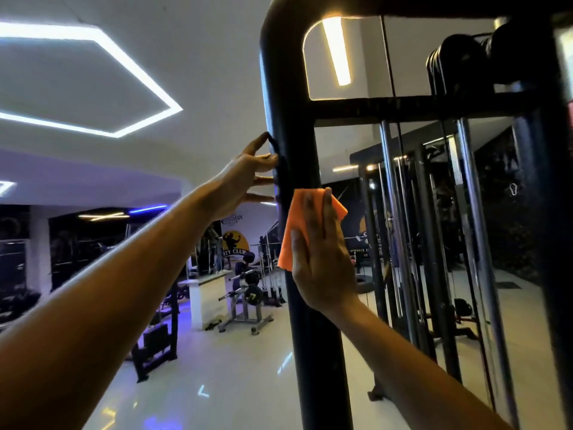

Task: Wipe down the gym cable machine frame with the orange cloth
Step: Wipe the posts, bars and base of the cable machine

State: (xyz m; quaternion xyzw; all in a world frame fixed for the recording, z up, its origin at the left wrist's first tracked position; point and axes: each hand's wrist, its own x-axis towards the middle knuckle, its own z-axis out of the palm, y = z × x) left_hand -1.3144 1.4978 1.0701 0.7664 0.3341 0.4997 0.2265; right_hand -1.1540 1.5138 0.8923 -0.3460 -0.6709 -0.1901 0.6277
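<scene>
The black cable machine frame (pixel 291 97) rises through the middle of the head view as a thick upright post that bends into a top bar. My right hand (pixel 322 256) presses the orange cloth (pixel 290 231) flat against the post at mid height, fingers straight and pointing up. The cloth shows above and to the left of that hand. Higher on the post's left side, my left hand (pixel 248 175) touches it with spread, straight fingers and holds nothing.
A black crossbar (pixel 403 107) joins the post at the right, with chrome guide rods (pixel 393 212) and a cable below it. Dark round parts (pixel 465 60) sit above the crossbar. A weight bench (pixel 248 299) and other gym equipment stand on the glossy floor behind.
</scene>
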